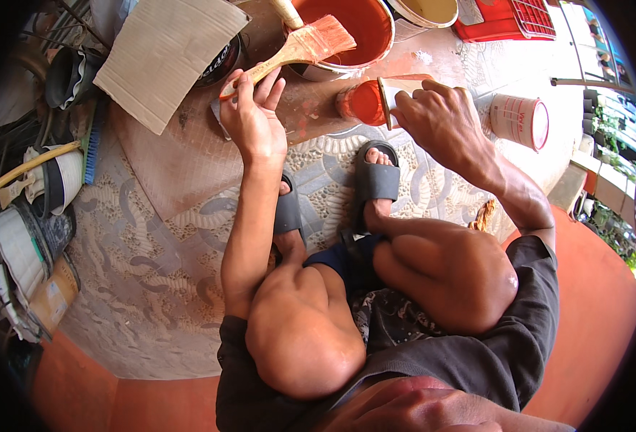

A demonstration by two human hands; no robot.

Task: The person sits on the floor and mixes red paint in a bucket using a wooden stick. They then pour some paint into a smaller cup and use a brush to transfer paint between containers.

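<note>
My left hand [254, 119] grips the wooden handle of a flat paintbrush [303, 45], thumb and fingers pinching near its end. The orange-stained bristles point up and to the right, over the near rim of a large bucket [388, 39] coated orange inside. In my right hand [440, 115], the bent fingers hold a thin, flat, lid-like piece [386, 104], seen nearly edge-on. It stands at the mouth of a small container of orange paint [360, 103]. The fingers partly hide a whitish area behind that piece, and I cannot make out whether they touch the container.
A cardboard sheet [167, 57] lies at the upper left over a dark tin [221, 63]. A white bucket [433, 13] and a red crate [502, 20] stand at the back. On the right is a white tub [520, 121]. Stacked goods and a blue-bristled brush [92, 147] line the left.
</note>
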